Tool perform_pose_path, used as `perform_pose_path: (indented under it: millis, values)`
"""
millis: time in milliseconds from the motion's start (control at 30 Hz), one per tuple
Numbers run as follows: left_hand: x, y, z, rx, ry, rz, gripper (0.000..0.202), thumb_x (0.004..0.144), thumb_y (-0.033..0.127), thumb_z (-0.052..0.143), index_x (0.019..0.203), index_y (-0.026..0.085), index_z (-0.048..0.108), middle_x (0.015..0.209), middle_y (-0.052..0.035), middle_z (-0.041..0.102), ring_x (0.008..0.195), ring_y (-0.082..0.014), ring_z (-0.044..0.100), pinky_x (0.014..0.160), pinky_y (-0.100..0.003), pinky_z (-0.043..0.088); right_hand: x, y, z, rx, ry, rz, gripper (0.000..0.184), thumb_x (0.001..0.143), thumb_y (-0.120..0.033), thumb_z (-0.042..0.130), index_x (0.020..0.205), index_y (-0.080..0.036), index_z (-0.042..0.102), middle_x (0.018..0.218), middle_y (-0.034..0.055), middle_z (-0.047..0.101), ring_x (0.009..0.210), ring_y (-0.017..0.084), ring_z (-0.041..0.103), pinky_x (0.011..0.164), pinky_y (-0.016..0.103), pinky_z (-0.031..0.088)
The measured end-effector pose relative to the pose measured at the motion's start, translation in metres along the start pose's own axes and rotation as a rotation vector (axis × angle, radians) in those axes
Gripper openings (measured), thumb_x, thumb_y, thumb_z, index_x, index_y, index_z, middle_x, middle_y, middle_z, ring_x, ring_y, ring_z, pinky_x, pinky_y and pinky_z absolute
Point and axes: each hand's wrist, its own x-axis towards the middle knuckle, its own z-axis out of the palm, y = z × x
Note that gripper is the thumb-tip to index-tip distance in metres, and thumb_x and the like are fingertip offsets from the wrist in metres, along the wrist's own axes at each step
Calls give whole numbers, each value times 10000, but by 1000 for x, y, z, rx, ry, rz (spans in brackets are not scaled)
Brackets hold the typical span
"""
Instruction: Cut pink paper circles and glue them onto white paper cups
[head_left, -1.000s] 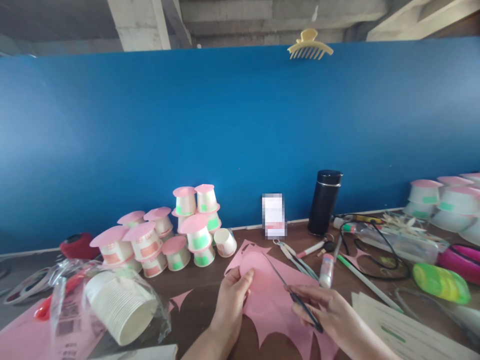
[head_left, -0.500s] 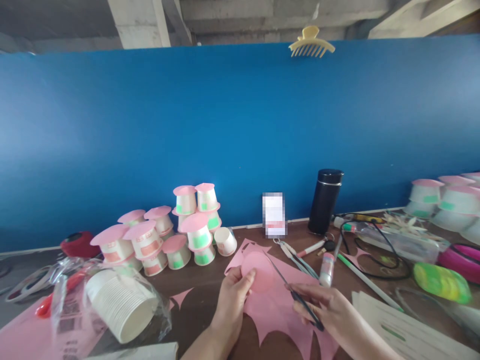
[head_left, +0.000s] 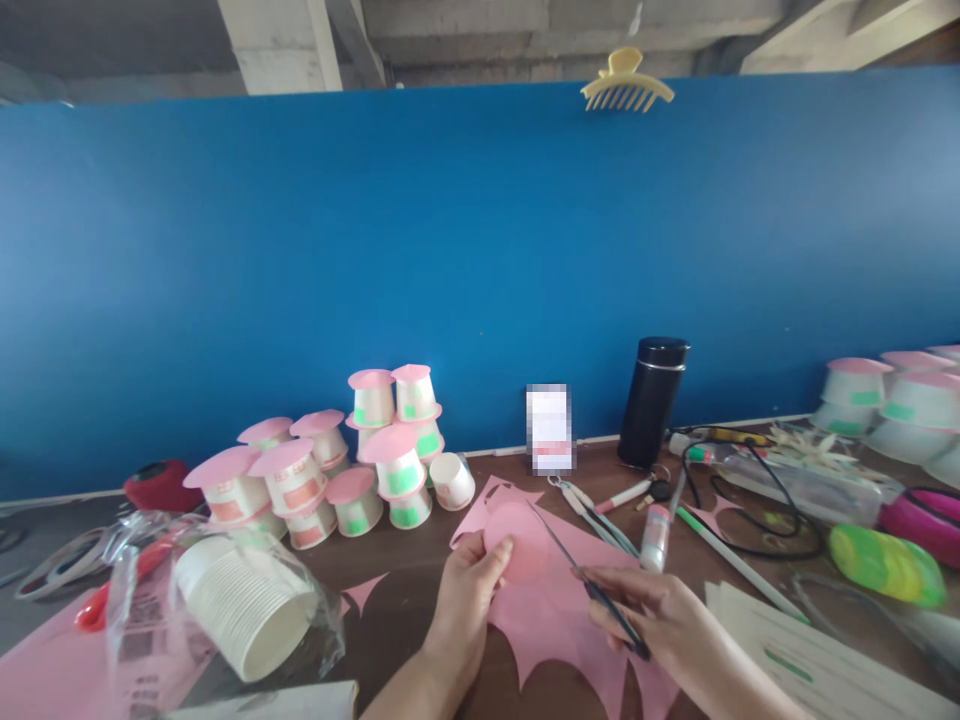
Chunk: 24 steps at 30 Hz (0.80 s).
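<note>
My left hand (head_left: 469, 595) is closed, its thumb pressing on a round pink paper disc (head_left: 521, 540). Under or around the disc lies a larger pink paper sheet (head_left: 555, 625) with scalloped cut edges; whether the disc is still joined to it I cannot tell. In my right hand (head_left: 637, 610) is a pair of dark-handled scissors (head_left: 559, 545). Their thin metal blade points up and left, its tip beside the disc's right edge. My fingers partly hide the handle. A small pointed pink scrap (head_left: 365, 593) lies left of my left hand.
Paper cups with pink discs (head_left: 395, 475) stand stacked at the left, behind bagged nested cups (head_left: 244, 605). A black flask (head_left: 652, 400) stands near the blue partition (head_left: 480, 250). A glue bottle (head_left: 655, 540), cables and a green squeeze toy (head_left: 885, 565) lie to the right.
The view has shifted very slightly. Both hands, the scissors and the pink paper keep nearly the same places.
</note>
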Motion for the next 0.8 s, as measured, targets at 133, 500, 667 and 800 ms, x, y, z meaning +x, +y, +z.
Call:
perform_pose_path:
  millis: [133,500,667,800]
  values:
    - [0,1,0,22,-8,-3,343,741,434,687,640,168,496,563,67,369,517,-70,295,503,-207,241,0,1,0,-5,6,-2,330,710,-341,657,948,-146,776,508,-21,550,491,125,464,488,245,377]
    - [-1,4,2,25,31,11,348,670,470,724,629,174,546,567,48,445,516,-89,379,507,-216,300,4,12,-1,-9,7,-36,307,729,-322,663,954,-144,770,541,-8,587,489,126,482,481,245,387]
    - [-2,5,4,-65,-26,-16,350,672,486,721,713,165,589,624,10,542,573,-124,481,556,-235,360,2,12,-1,-34,-11,-51,314,752,-333,647,983,-154,762,523,-20,568,500,130,477,501,249,384]
    - [-2,4,5,-81,-25,-17,336,686,459,726,733,152,598,650,2,560,600,-125,496,560,-229,360,2,10,0,-38,-3,-38,320,735,-339,650,965,-149,767,515,-19,563,493,129,468,494,248,376]
